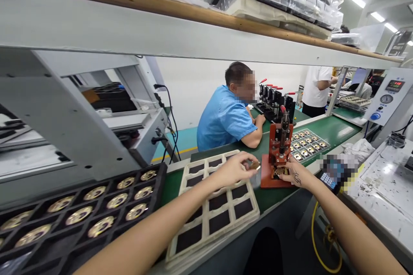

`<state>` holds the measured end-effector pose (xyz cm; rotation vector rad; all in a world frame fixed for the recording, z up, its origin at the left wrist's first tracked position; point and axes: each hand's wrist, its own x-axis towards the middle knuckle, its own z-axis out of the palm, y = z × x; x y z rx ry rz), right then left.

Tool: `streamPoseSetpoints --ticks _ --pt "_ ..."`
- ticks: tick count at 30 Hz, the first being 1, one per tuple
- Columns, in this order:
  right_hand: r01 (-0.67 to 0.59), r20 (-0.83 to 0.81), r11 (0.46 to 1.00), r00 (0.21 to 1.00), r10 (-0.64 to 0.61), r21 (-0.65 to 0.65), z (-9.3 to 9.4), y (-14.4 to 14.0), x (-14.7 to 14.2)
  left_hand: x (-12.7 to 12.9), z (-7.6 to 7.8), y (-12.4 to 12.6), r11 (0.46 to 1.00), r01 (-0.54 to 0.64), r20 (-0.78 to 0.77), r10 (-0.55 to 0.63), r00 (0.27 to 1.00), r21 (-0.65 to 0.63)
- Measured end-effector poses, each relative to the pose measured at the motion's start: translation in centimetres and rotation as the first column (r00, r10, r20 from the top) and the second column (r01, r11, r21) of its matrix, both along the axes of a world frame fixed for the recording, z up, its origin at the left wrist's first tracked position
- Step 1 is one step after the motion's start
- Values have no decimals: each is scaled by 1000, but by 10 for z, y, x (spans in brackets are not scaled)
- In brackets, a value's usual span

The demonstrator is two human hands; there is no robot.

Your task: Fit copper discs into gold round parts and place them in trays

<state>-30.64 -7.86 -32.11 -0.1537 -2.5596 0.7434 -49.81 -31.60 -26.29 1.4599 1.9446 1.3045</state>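
Risk of small gold part [254, 165], pinched lightly in left hand [232, 171] fingertips, slipping onto belt [325, 131]; right hand [292, 175] fingers resting open on red press [279, 154].

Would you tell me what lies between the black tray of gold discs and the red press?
In the head view, the cream tray with dark empty pockets lies between the black tray and red press; the left hand hovers over it.

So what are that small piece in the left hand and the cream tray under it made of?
The small piece, pinched by the left hand, looks like metal: it glints gold, though it is too small to be sure. The cream tray looks like moulded plastic with a matt finish, its pockets lined dark.
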Motion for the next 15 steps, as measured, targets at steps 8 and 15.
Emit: streamPoseSetpoints --ticks 8,15 --pt "109 -64 986 993 -101 127 62 -6 39 -35 22 -137 928 -348 424 264 866 134" --pt "290 -407 956 869 -281 -40 194 24 -42 -54 36 -253 720 -683 195 657 728 124"
